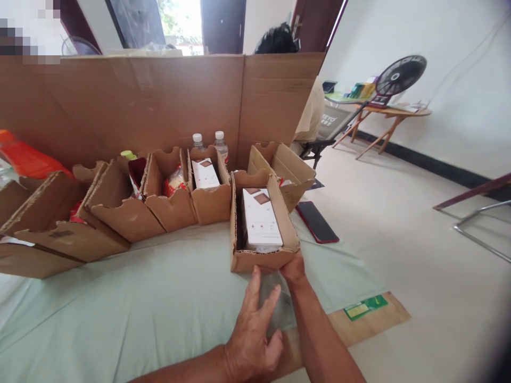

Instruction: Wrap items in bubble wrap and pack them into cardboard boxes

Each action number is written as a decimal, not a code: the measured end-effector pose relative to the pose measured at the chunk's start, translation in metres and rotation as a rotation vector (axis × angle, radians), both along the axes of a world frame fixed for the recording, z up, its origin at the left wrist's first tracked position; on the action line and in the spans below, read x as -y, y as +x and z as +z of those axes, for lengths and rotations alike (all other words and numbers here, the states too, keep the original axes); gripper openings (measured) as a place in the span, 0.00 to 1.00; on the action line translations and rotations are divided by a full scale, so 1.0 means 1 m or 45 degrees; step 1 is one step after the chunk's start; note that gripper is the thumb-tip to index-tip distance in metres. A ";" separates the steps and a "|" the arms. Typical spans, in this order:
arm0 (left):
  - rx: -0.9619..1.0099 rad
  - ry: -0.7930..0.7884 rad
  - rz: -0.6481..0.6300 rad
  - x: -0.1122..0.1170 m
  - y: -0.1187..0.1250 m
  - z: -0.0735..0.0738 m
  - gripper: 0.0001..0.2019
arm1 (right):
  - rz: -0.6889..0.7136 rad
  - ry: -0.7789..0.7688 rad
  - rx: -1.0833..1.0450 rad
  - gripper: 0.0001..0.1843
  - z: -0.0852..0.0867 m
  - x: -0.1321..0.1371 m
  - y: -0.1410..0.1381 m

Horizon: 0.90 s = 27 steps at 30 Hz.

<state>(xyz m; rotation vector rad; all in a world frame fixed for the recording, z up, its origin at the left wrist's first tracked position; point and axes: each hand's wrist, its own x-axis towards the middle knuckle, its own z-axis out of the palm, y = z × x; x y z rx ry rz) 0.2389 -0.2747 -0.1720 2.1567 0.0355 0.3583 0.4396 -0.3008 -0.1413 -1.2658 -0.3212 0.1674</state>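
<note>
An open-topped cardboard box [244,261] is in front of me, pulled forward of the row. Inside it stands a white carton [261,221] with a brown diamond pattern near its far end. My right hand [294,267] grips the box's near right corner from below, its fingers mostly hidden beneath. My left hand [252,324] holds nothing; its fingers are spread, with the index fingertip close to the box's front wall. Whether that fingertip touches the wall I cannot tell.
Several cardboard bins [171,210] line the left, holding packets and another white carton [205,174]. One more bin [297,173] stands behind right, beside a phone [318,221]. Two bottles [220,143] and a tall cardboard panel [179,101] stand behind. Pale green cloth [171,303] covers the table.
</note>
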 end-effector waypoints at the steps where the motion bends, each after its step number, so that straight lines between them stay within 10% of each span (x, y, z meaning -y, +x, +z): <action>1: -0.005 -0.004 -0.001 -0.001 0.004 0.000 0.48 | -0.006 0.024 -0.030 0.29 -0.001 0.000 0.001; 15: 0.090 0.053 -0.008 -0.039 0.055 0.002 0.40 | -0.129 0.184 -0.018 0.26 -0.006 -0.003 -0.002; 27: 0.011 0.173 0.010 -0.103 0.121 0.027 0.30 | -0.228 -0.085 -0.021 0.31 -0.007 -0.001 -0.006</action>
